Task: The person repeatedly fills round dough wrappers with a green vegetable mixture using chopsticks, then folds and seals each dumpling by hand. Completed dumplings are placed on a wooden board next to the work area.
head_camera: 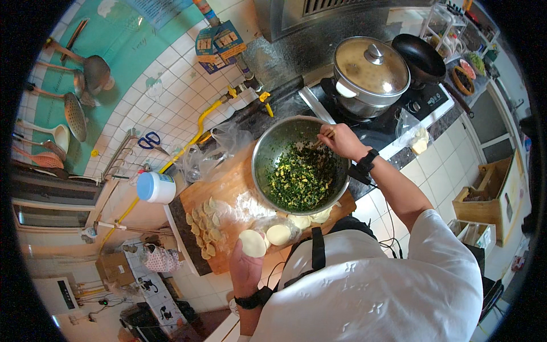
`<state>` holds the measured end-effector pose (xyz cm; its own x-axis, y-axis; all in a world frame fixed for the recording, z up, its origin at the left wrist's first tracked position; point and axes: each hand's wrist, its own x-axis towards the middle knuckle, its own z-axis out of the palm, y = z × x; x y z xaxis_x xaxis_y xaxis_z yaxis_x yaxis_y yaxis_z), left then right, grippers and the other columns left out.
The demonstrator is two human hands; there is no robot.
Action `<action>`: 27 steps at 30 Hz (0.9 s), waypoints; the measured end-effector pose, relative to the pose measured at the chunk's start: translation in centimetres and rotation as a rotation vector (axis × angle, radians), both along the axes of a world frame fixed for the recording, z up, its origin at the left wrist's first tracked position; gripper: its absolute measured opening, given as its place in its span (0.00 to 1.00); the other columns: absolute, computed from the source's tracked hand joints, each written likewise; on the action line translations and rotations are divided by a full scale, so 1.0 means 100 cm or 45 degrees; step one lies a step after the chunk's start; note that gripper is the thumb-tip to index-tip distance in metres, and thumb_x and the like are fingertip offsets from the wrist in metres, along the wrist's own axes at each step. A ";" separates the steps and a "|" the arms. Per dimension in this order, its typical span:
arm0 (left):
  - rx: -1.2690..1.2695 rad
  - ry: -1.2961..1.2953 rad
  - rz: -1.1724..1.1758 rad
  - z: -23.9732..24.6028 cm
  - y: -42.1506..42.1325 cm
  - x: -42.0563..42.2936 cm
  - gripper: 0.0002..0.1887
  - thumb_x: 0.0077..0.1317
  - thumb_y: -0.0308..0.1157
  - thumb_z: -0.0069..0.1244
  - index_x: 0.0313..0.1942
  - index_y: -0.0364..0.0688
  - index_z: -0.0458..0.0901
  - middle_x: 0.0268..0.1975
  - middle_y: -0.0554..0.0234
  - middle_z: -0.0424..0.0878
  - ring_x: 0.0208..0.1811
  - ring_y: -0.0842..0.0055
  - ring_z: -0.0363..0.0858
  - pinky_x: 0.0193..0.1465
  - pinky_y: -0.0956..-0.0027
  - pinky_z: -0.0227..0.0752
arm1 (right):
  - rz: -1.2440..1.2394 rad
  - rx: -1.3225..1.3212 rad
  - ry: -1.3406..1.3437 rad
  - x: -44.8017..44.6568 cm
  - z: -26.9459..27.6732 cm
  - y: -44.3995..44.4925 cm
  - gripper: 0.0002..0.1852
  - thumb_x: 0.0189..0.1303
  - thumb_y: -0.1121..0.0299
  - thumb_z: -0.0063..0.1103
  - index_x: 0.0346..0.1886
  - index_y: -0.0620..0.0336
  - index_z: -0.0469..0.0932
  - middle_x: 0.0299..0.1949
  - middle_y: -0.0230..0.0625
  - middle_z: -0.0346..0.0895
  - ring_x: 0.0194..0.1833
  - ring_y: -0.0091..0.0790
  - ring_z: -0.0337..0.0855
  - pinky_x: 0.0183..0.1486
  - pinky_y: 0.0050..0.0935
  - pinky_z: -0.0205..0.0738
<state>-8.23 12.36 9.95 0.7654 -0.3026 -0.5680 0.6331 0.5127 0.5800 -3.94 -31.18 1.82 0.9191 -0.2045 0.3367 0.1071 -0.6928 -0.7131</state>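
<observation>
My left hand (246, 271) holds a round, pale dough wrapper (252, 243) before the near edge of a wooden board (233, 171). Gripped in my right hand (341, 139) is a thin utensil, perhaps chopsticks, reaching down into the filling; most of it is hidden by the fingers. A large stainless steel bowl (261, 171) stands on the board, partly filled with chopped greens and yellow bits (299, 177). More wrappers (278, 234) lie along the near edge, some on clear plastic. Several folded dumplings (204, 228) sit at the board's left, beside scattered flour (245, 205).
A lidded steel pot (369, 100) and a black frying pan (419, 60) stand on the stove. A blue-lidded white tub (158, 187) and crumpled plastic bags (213, 149) are at the back left. A yellow gas hose (198, 124) runs along the tiled wall. Dough in a bag (419, 141) rests by the stove.
</observation>
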 end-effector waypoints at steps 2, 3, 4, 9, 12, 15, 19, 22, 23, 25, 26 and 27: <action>0.142 -0.102 -0.087 -0.004 0.003 -0.001 0.16 0.77 0.34 0.53 0.58 0.33 0.77 0.56 0.49 0.86 0.60 0.64 0.84 0.65 0.63 0.76 | 0.035 0.088 -0.016 0.008 0.005 -0.004 0.12 0.71 0.64 0.64 0.36 0.64 0.83 0.32 0.50 0.84 0.34 0.54 0.87 0.37 0.41 0.79; 0.073 -0.068 -0.079 -0.006 0.005 -0.003 0.16 0.76 0.33 0.55 0.57 0.33 0.78 0.54 0.49 0.88 0.58 0.66 0.85 0.63 0.64 0.77 | 0.086 -0.038 -0.050 0.016 0.009 -0.011 0.13 0.71 0.63 0.64 0.37 0.64 0.84 0.32 0.50 0.85 0.34 0.54 0.87 0.37 0.41 0.79; 0.059 -0.052 -0.084 -0.007 0.006 -0.003 0.16 0.75 0.33 0.57 0.56 0.34 0.79 0.53 0.50 0.88 0.57 0.67 0.86 0.61 0.66 0.78 | 0.109 -0.021 -0.049 0.025 0.012 -0.014 0.13 0.71 0.63 0.64 0.38 0.64 0.84 0.31 0.50 0.84 0.34 0.54 0.87 0.36 0.41 0.78; 0.426 -0.266 -0.322 -0.010 0.006 -0.001 0.24 0.84 0.39 0.32 0.68 0.29 0.67 0.67 0.42 0.75 0.72 0.54 0.72 0.79 0.51 0.61 | 0.030 0.015 0.079 0.031 0.022 -0.029 0.13 0.71 0.63 0.64 0.36 0.64 0.85 0.30 0.51 0.84 0.33 0.56 0.86 0.36 0.44 0.79; 0.207 -0.142 -0.166 -0.009 0.002 -0.002 0.24 0.84 0.38 0.32 0.69 0.29 0.66 0.68 0.41 0.74 0.72 0.54 0.71 0.79 0.51 0.62 | -0.087 -0.082 0.306 0.001 0.026 -0.035 0.13 0.69 0.67 0.63 0.30 0.66 0.82 0.28 0.50 0.84 0.30 0.53 0.86 0.35 0.43 0.79; -0.008 0.064 0.033 -0.010 -0.002 -0.003 0.24 0.83 0.37 0.32 0.69 0.28 0.65 0.69 0.40 0.72 0.73 0.54 0.71 0.79 0.50 0.62 | -0.134 0.164 0.381 -0.007 0.032 -0.039 0.12 0.70 0.68 0.62 0.30 0.66 0.82 0.24 0.46 0.82 0.25 0.42 0.86 0.32 0.39 0.77; 0.133 -0.117 -0.226 -0.006 -0.003 0.004 0.25 0.83 0.37 0.34 0.69 0.26 0.64 0.70 0.38 0.71 0.73 0.53 0.70 0.79 0.49 0.62 | -0.097 0.275 0.085 -0.003 0.040 -0.039 0.13 0.73 0.67 0.61 0.33 0.67 0.81 0.22 0.44 0.79 0.22 0.31 0.81 0.29 0.35 0.74; 0.034 -0.016 -0.093 -0.003 -0.005 0.007 0.25 0.83 0.37 0.35 0.69 0.26 0.64 0.70 0.38 0.71 0.73 0.53 0.70 0.79 0.50 0.61 | -0.174 0.045 0.285 -0.024 0.042 -0.037 0.14 0.74 0.67 0.60 0.32 0.67 0.81 0.20 0.44 0.79 0.21 0.33 0.81 0.28 0.35 0.74; -0.098 0.045 0.011 -0.003 -0.006 0.007 0.25 0.82 0.37 0.36 0.69 0.26 0.64 0.70 0.38 0.71 0.73 0.53 0.70 0.79 0.50 0.61 | -0.248 0.004 0.403 -0.036 0.040 -0.033 0.14 0.73 0.67 0.60 0.32 0.67 0.81 0.20 0.44 0.79 0.22 0.32 0.81 0.28 0.34 0.75; -0.055 0.065 -0.016 -0.005 -0.009 0.006 0.25 0.82 0.38 0.36 0.68 0.26 0.65 0.69 0.39 0.73 0.72 0.53 0.72 0.79 0.51 0.61 | -0.177 0.159 0.327 -0.052 0.041 -0.031 0.12 0.72 0.69 0.62 0.33 0.67 0.81 0.22 0.41 0.80 0.23 0.28 0.82 0.28 0.31 0.75; -0.101 0.050 -0.031 -0.005 -0.010 0.007 0.24 0.82 0.38 0.36 0.68 0.26 0.66 0.68 0.40 0.74 0.71 0.54 0.73 0.78 0.52 0.62 | -0.193 0.215 0.223 -0.056 0.041 -0.030 0.11 0.73 0.69 0.62 0.34 0.68 0.81 0.23 0.38 0.80 0.23 0.26 0.82 0.27 0.28 0.75; -0.069 0.054 -0.069 -0.006 -0.011 0.007 0.24 0.82 0.38 0.37 0.67 0.27 0.68 0.67 0.40 0.76 0.70 0.54 0.74 0.78 0.52 0.63 | -0.169 0.277 0.068 -0.059 0.042 -0.027 0.11 0.73 0.69 0.62 0.35 0.68 0.81 0.23 0.35 0.80 0.24 0.24 0.82 0.26 0.26 0.75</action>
